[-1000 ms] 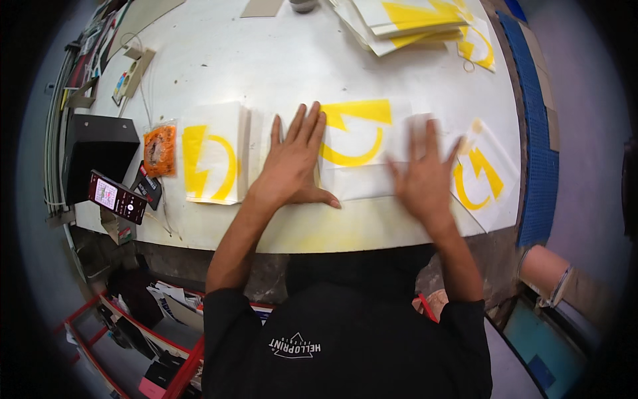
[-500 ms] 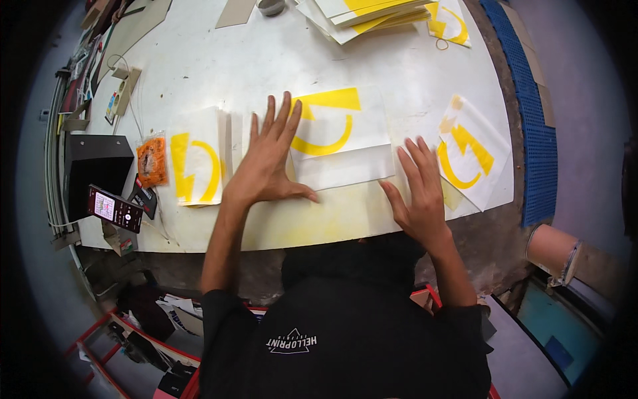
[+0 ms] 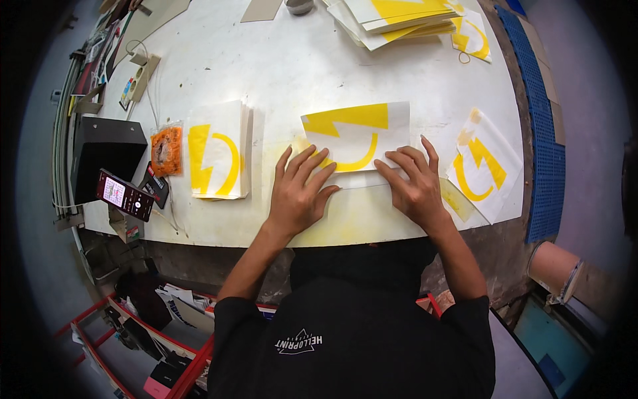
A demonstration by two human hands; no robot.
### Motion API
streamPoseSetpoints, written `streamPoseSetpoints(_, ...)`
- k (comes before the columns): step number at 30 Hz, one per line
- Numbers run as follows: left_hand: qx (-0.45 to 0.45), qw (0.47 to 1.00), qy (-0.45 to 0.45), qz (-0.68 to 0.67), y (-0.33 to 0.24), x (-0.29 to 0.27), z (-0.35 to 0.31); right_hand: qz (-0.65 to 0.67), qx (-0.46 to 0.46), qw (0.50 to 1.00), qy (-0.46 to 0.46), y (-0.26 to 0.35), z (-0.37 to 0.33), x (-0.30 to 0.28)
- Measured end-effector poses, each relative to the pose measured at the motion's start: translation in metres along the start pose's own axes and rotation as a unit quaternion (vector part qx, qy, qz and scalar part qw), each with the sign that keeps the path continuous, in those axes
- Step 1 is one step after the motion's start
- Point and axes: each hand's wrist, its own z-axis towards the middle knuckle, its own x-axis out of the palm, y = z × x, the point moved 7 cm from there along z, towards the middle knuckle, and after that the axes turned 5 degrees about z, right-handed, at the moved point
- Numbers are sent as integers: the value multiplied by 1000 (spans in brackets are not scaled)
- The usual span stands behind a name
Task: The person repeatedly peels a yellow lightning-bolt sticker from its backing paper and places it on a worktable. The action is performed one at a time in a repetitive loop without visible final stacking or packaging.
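Observation:
A white paper sheet [image 3: 399, 123] with a yellow bolt-and-arc print lies in front of me, folded over, with a narrow plain white strip along its near side. My left hand [image 3: 300, 196] is at its near left corner, fingertips bent onto the paper and thumb just below the edge. At the near right corner, my right hand [image 3: 415, 183] has its curled fingers on the paper; its thumb is partly hidden. To the left is a pile of folded papers [image 3: 216, 156] with the same print. Another printed paper [image 3: 482, 166] lies at an angle on the right.
A tall stack of printed papers [image 3: 392, 20] stands at the far side of the white table [image 3: 266, 73]. On the left are an orange packet [image 3: 167, 151], a lit phone [image 3: 125, 195], a black box [image 3: 106, 156] and a power strip [image 3: 141, 80]. A blue perforated mat [image 3: 541, 133] borders the right.
Both hands have gone from spread flat to bent fingers at the sheet's near edge. The plain strip looks narrower, the printed part nearer me. The whole view has shifted slightly.

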Motion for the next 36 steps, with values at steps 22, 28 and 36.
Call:
streamPoseSetpoints(22, -370, 772, -90, -509, 35, 14, -25, 143, 45, 986, -71, -11, -2, -1)
streamPoseSetpoints(28, -375, 717, -126, -573, 54, 20, -32, 125, 44, 988, -77, -7, 2, -7)
streamPoseSetpoints(36, 32, 996, -75, 39, 14, -13, 8, 64, 1, 996, -65, -3, 3, -5)
